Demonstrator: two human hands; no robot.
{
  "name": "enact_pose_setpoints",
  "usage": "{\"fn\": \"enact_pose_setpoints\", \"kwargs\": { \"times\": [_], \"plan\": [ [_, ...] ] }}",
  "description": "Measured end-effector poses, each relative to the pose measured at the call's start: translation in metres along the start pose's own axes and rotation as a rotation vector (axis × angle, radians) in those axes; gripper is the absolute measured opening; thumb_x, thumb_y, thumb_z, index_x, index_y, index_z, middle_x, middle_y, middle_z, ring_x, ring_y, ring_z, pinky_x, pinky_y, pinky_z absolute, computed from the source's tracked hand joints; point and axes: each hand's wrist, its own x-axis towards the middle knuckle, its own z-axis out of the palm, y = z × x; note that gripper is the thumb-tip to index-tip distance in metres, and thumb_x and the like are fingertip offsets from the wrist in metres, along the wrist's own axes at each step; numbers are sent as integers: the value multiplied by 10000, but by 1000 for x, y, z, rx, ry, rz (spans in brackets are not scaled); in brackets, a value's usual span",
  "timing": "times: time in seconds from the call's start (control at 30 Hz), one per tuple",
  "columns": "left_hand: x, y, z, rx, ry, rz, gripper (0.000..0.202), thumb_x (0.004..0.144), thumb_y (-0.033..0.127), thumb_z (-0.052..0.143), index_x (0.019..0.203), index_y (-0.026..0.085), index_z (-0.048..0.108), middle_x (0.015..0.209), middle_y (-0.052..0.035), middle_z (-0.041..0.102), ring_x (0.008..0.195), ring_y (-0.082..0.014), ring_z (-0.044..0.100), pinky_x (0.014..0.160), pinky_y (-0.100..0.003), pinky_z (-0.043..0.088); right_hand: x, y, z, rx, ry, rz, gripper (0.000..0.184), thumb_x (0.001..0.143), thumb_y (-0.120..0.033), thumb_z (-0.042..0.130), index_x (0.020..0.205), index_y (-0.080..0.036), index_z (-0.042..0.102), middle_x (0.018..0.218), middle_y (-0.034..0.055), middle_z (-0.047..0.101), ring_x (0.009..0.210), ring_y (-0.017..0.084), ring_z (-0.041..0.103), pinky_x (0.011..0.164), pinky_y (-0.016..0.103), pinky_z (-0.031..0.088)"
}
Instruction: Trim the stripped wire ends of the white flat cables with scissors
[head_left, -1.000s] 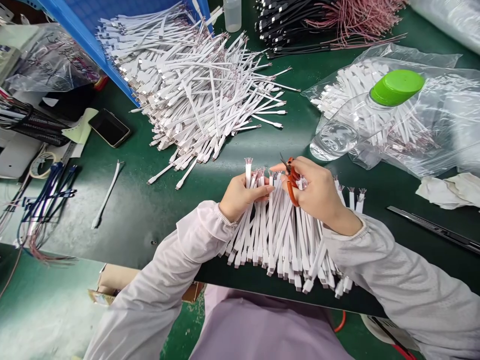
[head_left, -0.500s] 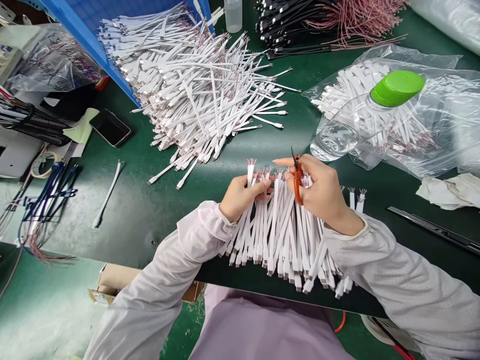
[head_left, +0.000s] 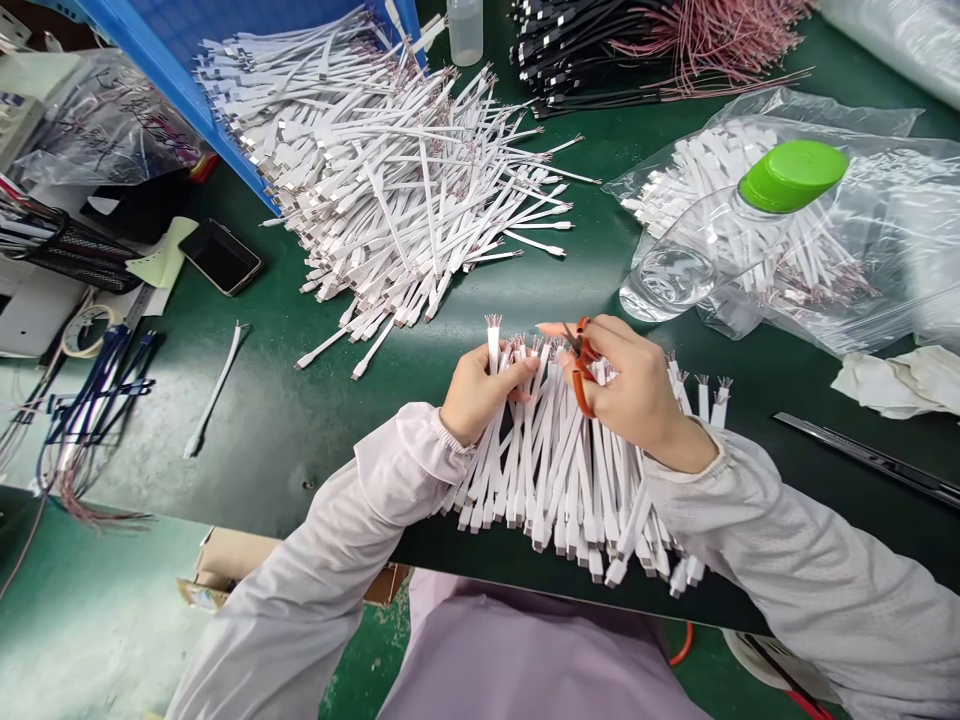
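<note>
A fanned row of short white flat cables (head_left: pixel 570 480) lies at the near edge of the green table (head_left: pixel 300 400), bare wire ends pointing away from me. My left hand (head_left: pixel 480 390) is closed around the left part of the row, thumb pressed on the cable tops. My right hand (head_left: pixel 630 385) grips small orange-handled snips (head_left: pixel 581 370) over the wire ends in the middle of the row, forefinger stretched to the left. A big loose heap of the same white cables (head_left: pixel 405 180) lies further back.
A clear bottle with a green cap (head_left: pixel 720 230) lies on plastic bags of white cables at the right. Black cables with pink wires (head_left: pixel 637 50) are at the back, a blue crate (head_left: pixel 225 60) back left, a phone (head_left: pixel 220 256) and one stray cable (head_left: pixel 214 390) at left.
My right hand dipped back down and left over the wire ends with the snips, after lifting them slightly half a second ago. My left hand stays on the bundle.
</note>
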Motion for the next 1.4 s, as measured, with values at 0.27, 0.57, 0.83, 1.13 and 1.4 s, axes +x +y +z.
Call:
{"fn": "enact_pose_setpoints", "kwargs": {
  "times": [0.27,0.57,0.83,1.13,1.4],
  "plan": [
    [0,2,2,43,3,19,291,680,360,757,747,131,592,683,-2,591,555,-87,534,461,-195,456,0,2,0,-28,23,12,239,768,-70,510,906,-186,668,748,39,574,660,179,523,605,301,431],
    [0,0,1,-49,-46,-43,319,644,351,784,793,113,632,735,-22,622,696,-137,618,617,-248,527,2,-2,1,41,36,170,135,815,-195,585,921,-187,669,718,21,575,645,156,524,616,290,444],
    [-1,3,3,-9,-66,-42,285,669,360,757,750,105,659,702,-24,617,670,-119,579,631,-248,509,2,5,7,273,-40,345,115,791,-290,649,772,-177,651,752,19,630,650,137,556,619,277,458],
    [-1,5,2,-14,-90,-66,303,677,381,750,755,99,674,715,-40,631,713,-140,607,682,-277,524,-1,7,6,278,-32,333,68,798,-243,624,798,-184,658,782,20,636,672,140,570,632,280,460],
    [-1,3,2,-47,-63,-78,326,623,350,800,770,97,656,695,-22,615,663,-129,605,646,-263,504,1,-2,-3,225,-18,266,220,815,-190,558,1005,-198,668,766,13,590,639,128,531,596,265,433]
  ]
}}
